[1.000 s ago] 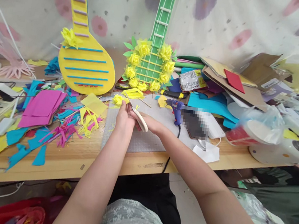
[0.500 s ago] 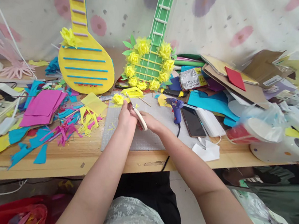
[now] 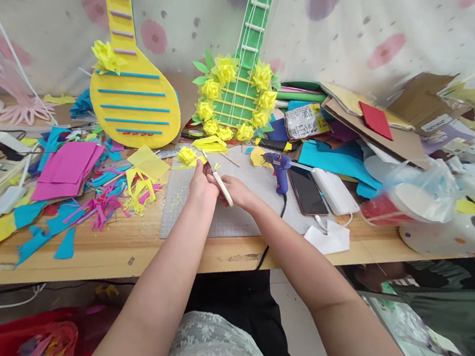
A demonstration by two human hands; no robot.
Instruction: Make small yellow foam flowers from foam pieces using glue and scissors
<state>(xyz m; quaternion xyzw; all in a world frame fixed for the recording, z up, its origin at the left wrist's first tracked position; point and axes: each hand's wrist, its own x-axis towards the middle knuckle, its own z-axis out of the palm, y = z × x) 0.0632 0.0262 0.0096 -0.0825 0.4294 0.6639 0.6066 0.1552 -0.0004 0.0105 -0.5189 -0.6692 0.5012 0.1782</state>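
Observation:
My right hand (image 3: 236,191) is closed around white-handled scissors (image 3: 223,188), whose blades point up and left, over the cutting mat (image 3: 235,224). Against it is my left hand (image 3: 202,184), fingers closed on a small piece of yellow paper (image 3: 217,166), mostly hidden between the hands. Just beyond the left hand's fingertips lies a yellow paper flower (image 3: 187,155). Folded yellow strips (image 3: 211,143) rest behind the scissors' tips.
A yellow paper lute (image 3: 136,103) and a green one (image 3: 241,100) ringed with flowers lean at the back. Right of my hands lie a blue glue gun (image 3: 280,169), a phone (image 3: 306,190) and a cup (image 3: 409,206). Paper scraps (image 3: 102,207) cover the left.
The view has shifted slightly. The scissors' blades have turned a little at the left fingertips, and both hands stay close together in nearly the same place.

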